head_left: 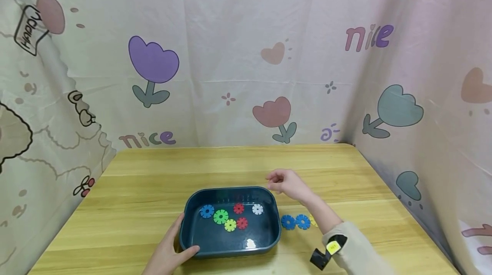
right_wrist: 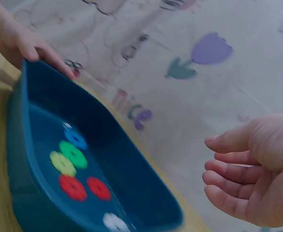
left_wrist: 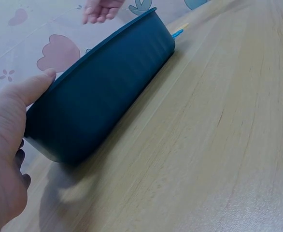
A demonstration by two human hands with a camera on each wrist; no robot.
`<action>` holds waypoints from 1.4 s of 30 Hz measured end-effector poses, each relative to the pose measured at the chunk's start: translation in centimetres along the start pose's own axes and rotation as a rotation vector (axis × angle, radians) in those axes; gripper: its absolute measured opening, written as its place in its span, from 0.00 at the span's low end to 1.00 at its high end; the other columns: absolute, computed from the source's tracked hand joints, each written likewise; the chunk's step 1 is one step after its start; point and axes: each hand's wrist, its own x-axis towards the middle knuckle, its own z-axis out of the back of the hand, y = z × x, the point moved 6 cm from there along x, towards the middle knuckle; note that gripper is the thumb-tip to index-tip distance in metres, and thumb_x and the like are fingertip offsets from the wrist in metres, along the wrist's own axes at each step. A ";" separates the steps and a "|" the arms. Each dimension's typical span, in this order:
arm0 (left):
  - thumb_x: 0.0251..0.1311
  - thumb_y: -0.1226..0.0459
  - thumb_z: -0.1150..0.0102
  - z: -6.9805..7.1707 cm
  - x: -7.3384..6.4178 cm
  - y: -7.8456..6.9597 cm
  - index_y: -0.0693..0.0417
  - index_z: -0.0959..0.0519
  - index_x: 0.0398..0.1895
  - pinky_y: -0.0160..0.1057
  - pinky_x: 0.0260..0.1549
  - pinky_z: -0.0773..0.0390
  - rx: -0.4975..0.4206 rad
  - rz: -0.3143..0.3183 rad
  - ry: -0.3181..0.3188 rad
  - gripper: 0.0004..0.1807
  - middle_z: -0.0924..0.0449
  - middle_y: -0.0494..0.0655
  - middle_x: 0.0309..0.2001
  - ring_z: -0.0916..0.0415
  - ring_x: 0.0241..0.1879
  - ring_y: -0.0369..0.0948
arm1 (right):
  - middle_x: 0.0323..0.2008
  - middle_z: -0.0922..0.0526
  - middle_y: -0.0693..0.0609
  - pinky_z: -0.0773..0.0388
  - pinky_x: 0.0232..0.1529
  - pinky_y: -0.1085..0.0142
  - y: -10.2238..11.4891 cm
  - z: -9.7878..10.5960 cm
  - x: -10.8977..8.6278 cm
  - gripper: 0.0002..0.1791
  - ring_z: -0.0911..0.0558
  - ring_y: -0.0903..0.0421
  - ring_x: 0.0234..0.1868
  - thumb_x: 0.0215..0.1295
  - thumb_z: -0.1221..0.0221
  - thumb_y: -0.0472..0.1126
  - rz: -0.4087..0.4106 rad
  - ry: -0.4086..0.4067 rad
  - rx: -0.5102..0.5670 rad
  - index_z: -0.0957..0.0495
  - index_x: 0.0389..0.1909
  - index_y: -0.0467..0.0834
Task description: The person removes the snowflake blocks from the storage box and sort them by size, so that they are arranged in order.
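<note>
A dark blue plastic basin (head_left: 230,251) sits on the table with several small notched flower discs inside: a blue disc (head_left: 206,211), a green disc (head_left: 221,216), a yellow disc (head_left: 230,225), two red discs (head_left: 238,208) and a white disc (head_left: 257,209). My left hand (head_left: 169,245) grips the basin's near left corner, thumb at the front rim and fingers along the left side. Above the far right corner hovers my right hand (right_wrist: 257,171), fingers loosely bent, holding nothing. In the right wrist view it is apart from the basin (right_wrist: 23,159).
To the right of the basin lie two joined-looking blue discs (head_left: 295,222) and a yellow disc (head_left: 313,220), partly hidden by the right forearm. The wooden table (head_left: 127,206) meets a printed cloth (head_left: 226,117) at the back and sides.
</note>
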 end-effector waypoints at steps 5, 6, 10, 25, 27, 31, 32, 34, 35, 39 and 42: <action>0.48 0.46 0.34 0.1 -0.1 0.2 0.57 0.53 0.72 0.70 0.53 0.42 -0.007 -0.003 0.000 0.54 0.54 0.68 0.69 0.53 0.64 0.67 | 0.31 0.22 0.50 0.20 0.35 0.52 1.4 -3.8 1.1 0.16 0.22 0.49 0.31 0.57 0.37 0.36 0.017 0.069 0.019 0.23 0.45 0.34; 0.48 0.46 0.34 0.1 -0.1 0.2 0.57 0.53 0.72 0.70 0.53 0.42 -0.006 -0.007 -0.001 0.54 0.54 0.68 0.69 0.53 0.64 0.67 | 0.31 0.22 0.51 0.20 0.35 0.52 1.5 -4.6 1.4 0.17 0.22 0.50 0.31 0.57 0.37 0.36 0.015 0.081 0.026 0.23 0.46 0.33; 0.49 0.46 0.34 0.0 -0.1 0.4 0.58 0.53 0.72 0.69 0.53 0.42 -0.013 -0.004 0.001 0.54 0.54 0.68 0.69 0.53 0.64 0.67 | 0.31 0.22 0.51 0.20 0.36 0.54 1.7 -7.7 2.0 0.18 0.23 0.57 0.29 0.56 0.36 0.35 0.007 0.125 0.045 0.24 0.47 0.32; 0.50 0.47 0.35 -0.2 0.0 0.3 0.58 0.54 0.72 0.70 0.52 0.43 -0.046 -0.014 0.017 0.53 0.54 0.68 0.69 0.54 0.64 0.68 | 0.38 0.21 0.47 0.24 0.36 0.65 -0.3 -14.6 3.0 0.21 0.23 0.53 0.39 0.49 0.31 0.36 -0.050 0.182 -0.115 0.23 0.45 0.36; 0.50 0.47 0.35 -0.1 0.1 0.3 0.58 0.54 0.72 0.70 0.52 0.42 -0.038 -0.019 0.017 0.53 0.55 0.69 0.69 0.54 0.64 0.68 | 0.37 0.20 0.47 0.24 0.35 0.66 -0.3 -14.8 3.0 0.20 0.23 0.53 0.38 0.49 0.31 0.36 -0.028 0.168 -0.155 0.22 0.45 0.36; 0.51 0.47 0.36 0.0 0.1 0.3 0.58 0.55 0.72 0.70 0.52 0.43 -0.037 -0.020 0.019 0.53 0.55 0.68 0.69 0.54 0.64 0.68 | 0.35 0.22 0.50 0.25 0.34 0.68 -0.2 -15.2 3.0 0.20 0.23 0.56 0.36 0.47 0.30 0.38 0.028 0.143 -0.285 0.21 0.43 0.39; 0.51 0.47 0.36 0.0 0.2 0.2 0.57 0.55 0.72 0.70 0.52 0.43 -0.038 -0.017 0.020 0.53 0.55 0.68 0.69 0.54 0.64 0.68 | 0.34 0.22 0.51 0.25 0.33 0.68 -0.2 -15.2 3.0 0.20 0.24 0.57 0.35 0.46 0.29 0.38 0.043 0.142 -0.322 0.20 0.43 0.39; 0.51 0.47 0.36 0.0 0.1 0.2 0.57 0.54 0.72 0.70 0.53 0.43 -0.040 -0.012 0.020 0.53 0.55 0.68 0.69 0.54 0.64 0.68 | 0.33 0.24 0.52 0.26 0.33 0.70 -0.1 -15.5 2.9 0.21 0.25 0.59 0.34 0.46 0.29 0.40 0.069 0.143 -0.406 0.19 0.43 0.40; 0.51 0.47 0.36 0.0 0.1 0.3 0.57 0.54 0.72 0.70 0.53 0.43 -0.040 -0.010 0.020 0.53 0.55 0.68 0.69 0.54 0.64 0.68 | 0.33 0.25 0.53 0.27 0.33 0.70 0.0 -15.5 2.8 0.21 0.26 0.60 0.34 0.45 0.28 0.40 0.080 0.144 -0.447 0.19 0.43 0.41; 0.50 0.46 0.35 0.0 0.1 0.3 0.57 0.54 0.72 0.70 0.52 0.42 -0.031 0.000 0.021 0.54 0.54 0.69 0.69 0.53 0.64 0.68 | 0.33 0.26 0.54 0.28 0.31 0.72 0.0 -15.8 2.7 0.21 0.28 0.62 0.32 0.45 0.28 0.42 0.093 0.146 -0.541 0.19 0.42 0.42; 0.50 0.46 0.35 -0.1 0.2 0.3 0.58 0.55 0.72 0.70 0.51 0.42 -0.034 0.005 0.022 0.54 0.54 0.69 0.69 0.53 0.64 0.68 | 0.32 0.27 0.54 0.29 0.30 0.72 -0.1 -15.8 2.8 0.20 0.30 0.62 0.31 0.44 0.27 0.42 0.086 0.146 -0.538 0.20 0.39 0.43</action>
